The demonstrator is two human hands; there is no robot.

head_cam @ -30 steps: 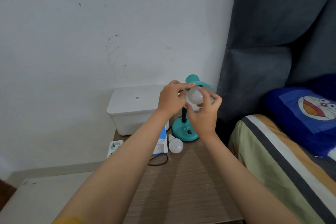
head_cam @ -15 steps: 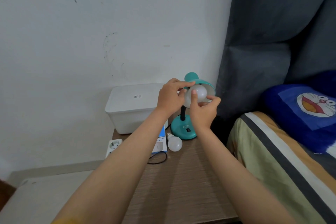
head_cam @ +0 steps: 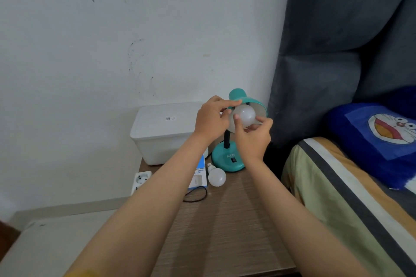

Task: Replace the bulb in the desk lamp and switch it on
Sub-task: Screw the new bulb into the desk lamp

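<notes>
1. Your right hand (head_cam: 252, 139) had its fingers (head_cam: 262, 119) wrapped narrowly around the bulb (head_cam: 245, 115), thumb on its near face, the others on its right side and beneath.
2. Your left hand (head_cam: 210, 119) pinched the near rim of the shade (head_cam: 258, 105) with its fingers closed on it, steadying the lamp head.
3. The bulb sat in the mouth of the shade; its long axis ran from your fingers up and away into the shade, toward the socket, which was hidden.
4. Your right hand was the nearer one to the bulb, so I judge any twisting fell to it, turned about that axis.
5. The lamp base (head_cam: 228, 159) stood on the counter (head_cam: 225, 231), its switch (head_cam: 233, 159) facing you and untouched.
6. A second bulb (head_cam: 216, 176) lay on the counter just left of the base, beside a blue box (head_cam: 199, 176).
</notes>
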